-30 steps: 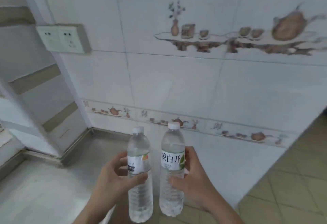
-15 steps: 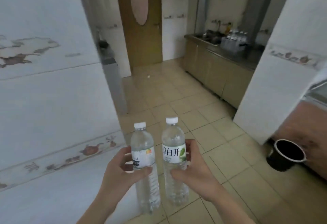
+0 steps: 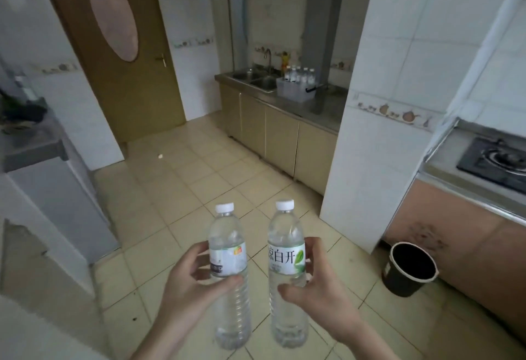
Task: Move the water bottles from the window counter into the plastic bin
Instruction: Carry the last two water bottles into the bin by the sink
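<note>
At far left a grey appliance (image 3: 57,189) stands against the tiled wall with dark clutter on its top. Behind it a brown door (image 3: 113,46) with an oval pane is closed. The floor (image 3: 199,177) is pale yellow tile, with a small white scrap lying near the door. In the foreground the left hand (image 3: 187,283) is closed round the left bottle (image 3: 229,277), thumb across the front below the label and fingers wrapped behind; the bottle is upright, clear, white-capped, with a white label. Just beside it, apart by a narrow gap, the right bottle (image 3: 287,274) is also upright, white-capped, with a label bearing Chinese characters and a green leaf. The right hand (image 3: 318,285) grips it at label height, thumb in front and fingers curled round the far side. Both bottles are held in the air above the floor. Across the room a steel counter (image 3: 321,103) over beige cabinets carries a double sink (image 3: 256,79) with a tap, and just right of the sink stands the bin (image 3: 293,92), pale and translucent, with several capped bottles upright in it. A white tiled pillar (image 3: 370,103) stands right of the counter. At its foot a dark bucket (image 3: 410,268) with a light rim sits on the floor. At far right a gas hob (image 3: 495,160) is set in a second counter.
</note>
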